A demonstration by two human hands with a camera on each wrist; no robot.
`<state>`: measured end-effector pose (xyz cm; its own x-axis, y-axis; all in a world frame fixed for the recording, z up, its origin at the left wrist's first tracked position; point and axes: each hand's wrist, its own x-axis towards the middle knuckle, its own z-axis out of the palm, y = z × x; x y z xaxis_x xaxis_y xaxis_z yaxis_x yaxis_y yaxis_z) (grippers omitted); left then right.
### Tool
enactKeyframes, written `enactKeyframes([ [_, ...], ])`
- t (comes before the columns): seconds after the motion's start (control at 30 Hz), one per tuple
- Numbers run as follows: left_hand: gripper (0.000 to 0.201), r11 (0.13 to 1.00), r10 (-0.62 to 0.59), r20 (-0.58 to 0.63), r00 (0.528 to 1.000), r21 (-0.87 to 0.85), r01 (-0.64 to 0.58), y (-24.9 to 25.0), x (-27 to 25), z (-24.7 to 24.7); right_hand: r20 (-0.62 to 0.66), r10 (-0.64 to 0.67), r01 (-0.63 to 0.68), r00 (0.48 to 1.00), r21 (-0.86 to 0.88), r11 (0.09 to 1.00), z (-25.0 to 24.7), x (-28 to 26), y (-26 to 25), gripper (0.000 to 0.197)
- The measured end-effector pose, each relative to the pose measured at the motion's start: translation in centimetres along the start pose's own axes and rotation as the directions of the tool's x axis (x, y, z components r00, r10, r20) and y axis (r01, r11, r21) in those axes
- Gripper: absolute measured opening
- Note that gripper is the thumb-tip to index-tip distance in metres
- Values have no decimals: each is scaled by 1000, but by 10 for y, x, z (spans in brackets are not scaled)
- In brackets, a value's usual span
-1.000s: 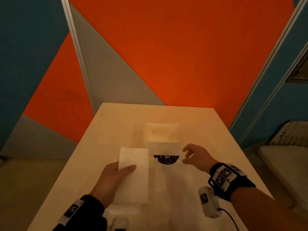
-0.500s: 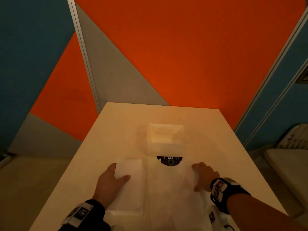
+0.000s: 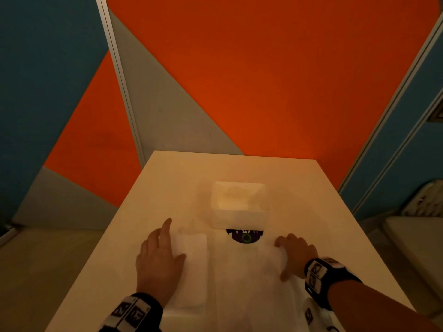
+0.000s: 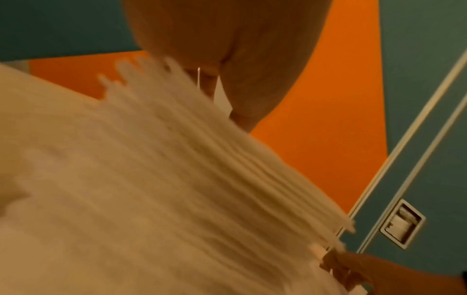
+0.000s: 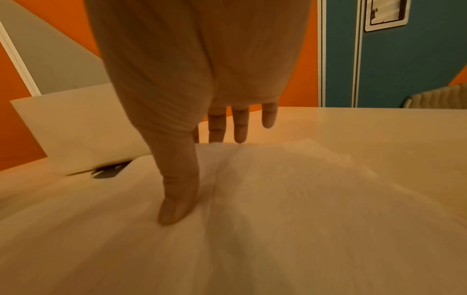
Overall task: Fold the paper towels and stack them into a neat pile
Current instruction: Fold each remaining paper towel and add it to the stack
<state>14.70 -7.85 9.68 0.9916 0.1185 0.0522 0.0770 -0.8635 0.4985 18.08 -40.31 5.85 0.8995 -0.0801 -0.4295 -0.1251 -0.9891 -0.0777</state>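
A pile of folded white paper towels [image 3: 193, 269] lies on the table at the near left. My left hand [image 3: 165, 245] rests flat on its left part, thumb across the top and index finger stretched forward. The left wrist view shows the pile's layered edges [image 4: 215, 169], blurred, under the palm. An unfolded white paper towel [image 3: 249, 279] is spread flat in the middle. My right hand [image 3: 291, 255] presses on its right edge. In the right wrist view the thumb [image 5: 177, 203] presses the unfolded towel [image 5: 290, 199] and the straight fingers [image 5: 240, 127] touch its far edge.
Behind the unfolded towel stands a translucent white box [image 3: 239, 204] with crumpled paper inside. A dark round sticker [image 3: 244, 236] shows on the pale table [image 3: 179, 178] just in front of it. Orange, grey and blue wall panels lie beyond the table's far edge.
My left hand has lowered the folded towel onto the pile and flattened out over it. My right hand has come down from the air onto the right edge of the spread towel.
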Motion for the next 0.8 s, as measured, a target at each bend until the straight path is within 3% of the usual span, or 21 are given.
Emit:
enactKeyframes([
  [0.07,70,983,113,-1,994,145,-112,-1,-3,0,-21,-16,16,1000,12,1000,1,-1,1,80],
  [0.17,59,917,259,159,953,269,-294,-5,-8,10,-27,-37,38,999,41,998,1,-3,2,73],
  [0.23,70,875,269,315,910,315,-368,1,-14,15,-25,-42,44,999,74,996,1,-5,4,68],
  [0.3,93,848,307,388,869,304,-435,-5,-12,25,-29,-27,31,999,125,992,1,-6,7,62],
  [0.37,97,860,237,483,843,299,-413,-9,-11,29,-28,-7,12,1000,156,988,0,-6,9,58],
  [0.43,91,884,188,485,854,296,-362,-5,-14,27,-33,-9,14,999,152,988,-4,-5,11,43],
  [0.5,100,876,216,474,853,291,-384,-11,-12,34,-27,-37,41,999,166,985,-14,-7,12,22],
  [0.6,96,893,179,510,842,275,-357,-8,-11,28,-16,-145,145,989,214,966,-32,-9,11,25],
  [0.7,122,914,183,517,836,223,-338,-4,-7,24,-73,-225,235,972,193,953,-58,-21,3,9],
  [0.8,138,972,117,505,855,118,-202,13,-1,8,-179,-298,335,938,233,913,-81,-37,-6,12],
])
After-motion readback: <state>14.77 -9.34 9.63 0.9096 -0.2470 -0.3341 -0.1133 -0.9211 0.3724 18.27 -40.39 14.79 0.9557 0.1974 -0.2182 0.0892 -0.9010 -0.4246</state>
